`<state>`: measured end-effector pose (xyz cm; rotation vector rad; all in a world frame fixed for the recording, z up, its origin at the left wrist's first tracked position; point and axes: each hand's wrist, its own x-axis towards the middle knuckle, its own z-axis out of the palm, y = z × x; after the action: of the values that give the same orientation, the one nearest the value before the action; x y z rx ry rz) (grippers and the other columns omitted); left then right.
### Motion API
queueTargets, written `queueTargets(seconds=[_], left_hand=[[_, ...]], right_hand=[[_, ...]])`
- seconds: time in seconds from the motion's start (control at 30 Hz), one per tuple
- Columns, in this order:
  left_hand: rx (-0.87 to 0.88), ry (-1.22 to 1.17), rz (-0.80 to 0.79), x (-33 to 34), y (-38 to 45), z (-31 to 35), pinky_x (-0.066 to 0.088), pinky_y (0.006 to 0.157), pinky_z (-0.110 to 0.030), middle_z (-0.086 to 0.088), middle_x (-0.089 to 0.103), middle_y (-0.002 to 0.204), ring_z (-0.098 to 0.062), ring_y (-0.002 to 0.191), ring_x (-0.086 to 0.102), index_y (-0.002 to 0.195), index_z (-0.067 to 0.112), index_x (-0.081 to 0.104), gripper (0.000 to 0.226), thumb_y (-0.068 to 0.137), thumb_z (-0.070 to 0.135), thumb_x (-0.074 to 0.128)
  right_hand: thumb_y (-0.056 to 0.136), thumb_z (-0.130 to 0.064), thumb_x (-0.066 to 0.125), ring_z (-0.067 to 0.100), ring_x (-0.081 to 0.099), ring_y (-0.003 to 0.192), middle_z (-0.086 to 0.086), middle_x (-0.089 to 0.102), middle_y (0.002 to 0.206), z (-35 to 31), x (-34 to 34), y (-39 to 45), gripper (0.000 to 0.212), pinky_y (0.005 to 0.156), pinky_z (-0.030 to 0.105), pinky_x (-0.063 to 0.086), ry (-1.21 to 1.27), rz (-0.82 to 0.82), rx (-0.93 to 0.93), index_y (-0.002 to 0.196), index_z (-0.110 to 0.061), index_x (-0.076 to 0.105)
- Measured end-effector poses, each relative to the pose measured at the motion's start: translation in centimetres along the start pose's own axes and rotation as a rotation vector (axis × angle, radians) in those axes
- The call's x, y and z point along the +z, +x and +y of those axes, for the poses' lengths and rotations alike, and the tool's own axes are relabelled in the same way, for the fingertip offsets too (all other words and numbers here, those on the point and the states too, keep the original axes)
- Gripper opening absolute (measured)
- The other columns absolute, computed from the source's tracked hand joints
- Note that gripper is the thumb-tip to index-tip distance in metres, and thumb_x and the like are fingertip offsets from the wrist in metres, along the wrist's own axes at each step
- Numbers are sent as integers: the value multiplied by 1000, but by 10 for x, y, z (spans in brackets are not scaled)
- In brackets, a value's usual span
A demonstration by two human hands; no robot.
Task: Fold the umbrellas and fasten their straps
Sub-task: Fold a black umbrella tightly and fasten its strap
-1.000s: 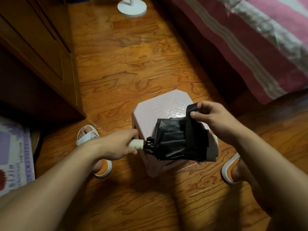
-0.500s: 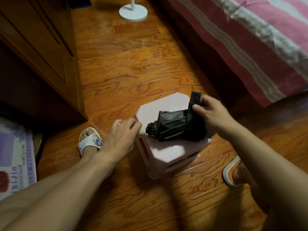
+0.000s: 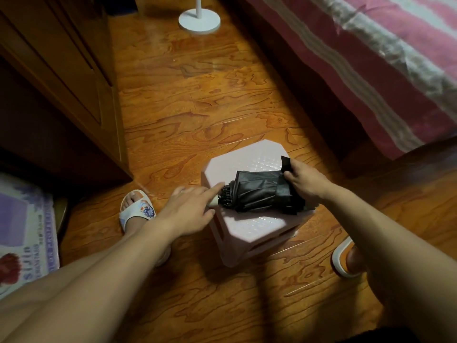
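Note:
A folded black umbrella (image 3: 257,191) lies on its side on top of a pale pink plastic stool (image 3: 249,226). Its cream handle end (image 3: 213,202) points left and is mostly hidden by my left hand. My right hand (image 3: 305,180) pinches the umbrella's black strap (image 3: 286,164) at the right end, and the strap's free tip sticks up. My left hand (image 3: 190,210) has its fingers spread, the index finger touching the ring of rib tips beside the handle; it holds nothing.
The stool stands on a glossy wooden floor between my two feet in white and orange slippers (image 3: 137,211). A wooden cabinet (image 3: 61,78) rises at left, a bed with a pink striped cover (image 3: 385,58) at right, and a white round stand base (image 3: 199,21) sits at the far end.
The umbrella has come down from mid-air onto the stool. My left hand has let go of the handle and opened, one finger resting on the rib tips. My right hand still pinches the strap.

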<state>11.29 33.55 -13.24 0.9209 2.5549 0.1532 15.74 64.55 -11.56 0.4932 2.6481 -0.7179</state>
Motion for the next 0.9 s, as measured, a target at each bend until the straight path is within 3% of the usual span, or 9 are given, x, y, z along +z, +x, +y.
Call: queueTargets(seconds=[0.13, 0.3, 0.43, 0.53, 0.63, 0.73, 0.8, 0.87, 0.9], left_hand=[[-40, -82, -114, -1, -5, 5, 41, 109, -44, 5, 44, 158, -24, 141, 44, 160, 40, 19, 71, 98, 52, 52], [108, -6, -303, -2, -44, 22, 44, 106, -42, 9, 55, 146, -22, 135, 50, 152, 44, 36, 61, 96, 48, 60], [135, -12, -22, -8, -47, 32, 41, 93, -39, 11, 61, 116, -20, 119, 54, 119, 35, 54, 25, 95, 36, 63], [98, -35, 187, 2, -49, 27, 42, 81, -43, 6, 52, 101, -28, 107, 53, 108, 29, 48, 26, 90, 23, 67], [16, 13, 243, 18, -54, 28, 38, 65, -37, 2, 48, 96, -29, 86, 56, 102, 23, 46, 38, 80, 17, 77], [-31, 0, 156, 26, -48, 29, 42, 87, -48, -1, 49, 110, -33, 106, 56, 117, 23, 49, 44, 81, 20, 75], [-87, -29, 95, 17, -44, 31, 18, 116, -57, 2, 46, 131, -27, 132, 40, 136, 29, 48, 56, 84, 21, 66], [-150, -119, 115, 1, -42, 38, 0, 121, -53, 8, 41, 142, -19, 140, 24, 143, 37, 47, 59, 87, 22, 60], [-143, -190, 150, -7, -43, 43, 4, 120, -47, 10, 43, 141, -16, 138, 24, 141, 39, 50, 55, 89, 24, 58]], right_hand=[[107, -27, 45, 32, 50, 125, 14, 46, 145, -3, 9, -32, 37, 103, 40, 40, -24, 25, 88, 137, -6, 51], [106, -31, 47, 36, 44, 130, 13, 33, 152, 21, 53, -108, 39, 111, 42, 36, -16, -25, 251, 139, -11, 52], [102, -29, 57, 32, 47, 124, 6, 52, 136, 24, 35, -106, 30, 99, 38, 38, 69, 131, 63, 129, -18, 62], [100, -25, 59, 8, 58, 103, -6, 63, 112, 12, 9, -115, 17, 79, 25, 44, 319, 30, -133, 117, -22, 65], [97, -29, 61, 3, 54, 91, -7, 61, 100, 13, -3, -128, 14, 72, 23, 42, 223, -15, -290, 107, -19, 65], [96, -30, 62, 10, 54, 94, -5, 61, 101, 22, -1, -126, 14, 75, 26, 44, 185, -18, -315, 108, -21, 65], [96, -29, 63, 12, 55, 95, -5, 60, 103, 25, 3, -121, 11, 75, 24, 44, 221, -17, -276, 106, -22, 65], [95, -27, 66, 10, 56, 96, -7, 59, 107, 26, 3, -118, 9, 74, 21, 45, 272, -24, -263, 103, -23, 68], [94, -26, 68, 6, 56, 97, -9, 58, 110, 27, 3, -117, 7, 74, 17, 46, 300, -44, -266, 101, -23, 69]])
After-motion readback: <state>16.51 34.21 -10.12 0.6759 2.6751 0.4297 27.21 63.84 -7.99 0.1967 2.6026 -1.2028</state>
